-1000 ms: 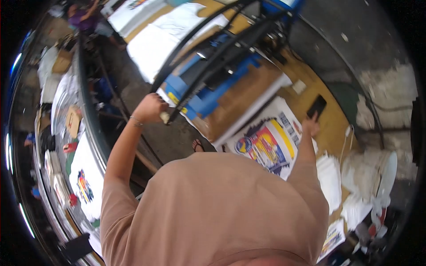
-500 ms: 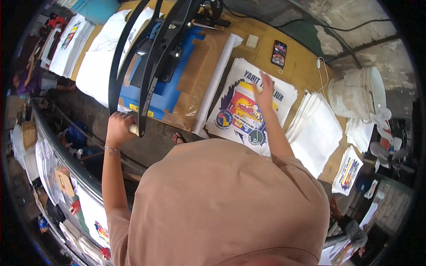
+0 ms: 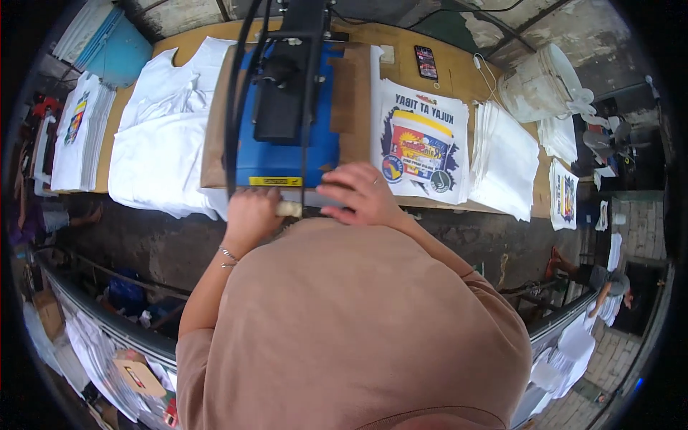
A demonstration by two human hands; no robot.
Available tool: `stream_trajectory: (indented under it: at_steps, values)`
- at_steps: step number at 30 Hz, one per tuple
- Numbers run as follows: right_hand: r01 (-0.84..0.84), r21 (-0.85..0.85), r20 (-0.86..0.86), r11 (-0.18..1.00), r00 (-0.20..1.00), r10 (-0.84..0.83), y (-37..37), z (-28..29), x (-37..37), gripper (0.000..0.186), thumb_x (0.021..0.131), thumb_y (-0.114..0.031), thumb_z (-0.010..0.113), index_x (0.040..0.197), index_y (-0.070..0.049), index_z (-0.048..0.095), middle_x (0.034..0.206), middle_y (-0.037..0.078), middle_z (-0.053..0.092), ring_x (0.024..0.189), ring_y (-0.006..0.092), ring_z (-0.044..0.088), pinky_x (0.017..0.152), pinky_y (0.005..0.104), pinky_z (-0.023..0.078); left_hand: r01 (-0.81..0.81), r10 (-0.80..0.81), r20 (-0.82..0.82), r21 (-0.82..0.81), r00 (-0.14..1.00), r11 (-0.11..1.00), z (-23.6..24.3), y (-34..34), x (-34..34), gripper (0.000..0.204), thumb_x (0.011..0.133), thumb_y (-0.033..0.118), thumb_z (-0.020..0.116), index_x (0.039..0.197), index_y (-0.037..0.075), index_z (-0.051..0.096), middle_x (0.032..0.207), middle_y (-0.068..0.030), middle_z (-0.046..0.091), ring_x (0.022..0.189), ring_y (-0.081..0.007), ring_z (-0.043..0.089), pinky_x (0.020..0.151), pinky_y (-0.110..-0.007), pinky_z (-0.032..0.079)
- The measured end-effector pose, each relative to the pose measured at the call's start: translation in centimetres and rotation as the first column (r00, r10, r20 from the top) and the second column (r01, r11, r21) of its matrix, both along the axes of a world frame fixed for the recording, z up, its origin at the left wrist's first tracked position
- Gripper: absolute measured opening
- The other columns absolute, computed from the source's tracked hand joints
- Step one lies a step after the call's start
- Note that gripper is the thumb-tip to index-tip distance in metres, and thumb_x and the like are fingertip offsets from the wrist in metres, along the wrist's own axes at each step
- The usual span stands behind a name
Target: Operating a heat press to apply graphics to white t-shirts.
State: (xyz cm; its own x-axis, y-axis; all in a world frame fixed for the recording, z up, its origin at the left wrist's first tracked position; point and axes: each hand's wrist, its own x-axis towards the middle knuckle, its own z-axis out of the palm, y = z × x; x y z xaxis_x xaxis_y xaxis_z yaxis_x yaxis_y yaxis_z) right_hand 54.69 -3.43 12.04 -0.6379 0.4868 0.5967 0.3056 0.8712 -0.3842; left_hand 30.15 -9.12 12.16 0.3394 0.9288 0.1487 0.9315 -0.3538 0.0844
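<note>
A heat press (image 3: 287, 154) with a blue cover and a black lever frame stands on the table in front of me. My left hand (image 3: 251, 213) is wrapped around the pale grip (image 3: 289, 209) of its crossbar at the near edge. Just right of that grip is my right hand (image 3: 364, 195), its fingers spread and pointing toward the bar, with nothing in it. Whether its fingertips touch the lever I cannot tell. A stack of white printed pieces (image 3: 423, 147) with a colourful design lies right of the press. What lies under the blue cover is hidden.
White shirts (image 3: 165, 140) lie left of the press; a printed stack (image 3: 75, 136) and a blue bucket (image 3: 125, 57) stand beyond. Blank white pieces (image 3: 505, 161), a phone (image 3: 426, 63) and a whitish bucket (image 3: 541, 82) are on the right. Another person (image 3: 605, 279) is at far right.
My right hand has left the printed stack and come over beside the press's grip. My left hand keeps hold of the grip. The view has turned, so the press appears straight ahead.
</note>
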Motion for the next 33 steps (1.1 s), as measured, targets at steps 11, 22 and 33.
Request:
stream_trajectory:
  at_steps: [11, 22, 33]
  values:
    - [0.182, 0.303, 0.608, 0.935, 0.719, -0.337, -4.5, -0.4, -12.2, 0.026, 0.075, -0.017, 0.058, 0.094, 0.000, 0.062, 0.076, 0.010, 0.063, 0.077, 0.0215, 0.064, 0.108, 0.0411, 0.033, 0.263, -0.245, -0.130, 0.148, 0.961, 0.953, 0.3, 0.5, -3.8, 0.016, 0.073, 0.027, 0.062, 0.071, 0.011, 0.062, 0.060, -0.0080, 0.062, 0.056, -0.0232, 0.061, 0.068, -0.037, 0.047]
    - [0.271, 0.038, 0.556, 0.962, 0.794, -0.245, -4.2, -0.8, -12.6, 0.014, 0.065, -0.015, 0.065, 0.075, -0.006, 0.065, 0.075, 0.011, 0.066, 0.073, 0.0264, 0.064, 0.084, 0.0401, 0.043, 0.265, -0.265, 0.011, 0.013, 0.964, 0.964, -1.7, 1.0, -4.1, 0.016, 0.072, 0.031, 0.062, 0.067, 0.017, 0.067, 0.065, -0.0072, 0.067, 0.060, -0.0224, 0.065, 0.062, -0.038, 0.047]
    - [0.360, 0.082, 0.515, 0.929, 0.783, -0.349, -4.7, -1.4, -13.1, 0.016, 0.063, -0.018, 0.067, 0.074, -0.007, 0.065, 0.070, 0.010, 0.066, 0.068, 0.0246, 0.065, 0.085, 0.0397, 0.043, 0.225, -0.268, 0.168, 0.238, 0.949, 0.945, -0.7, -0.2, -3.5, 0.018, 0.070, 0.027, 0.060, 0.064, 0.009, 0.061, 0.062, -0.0098, 0.062, 0.058, -0.0249, 0.061, 0.058, -0.038, 0.044]
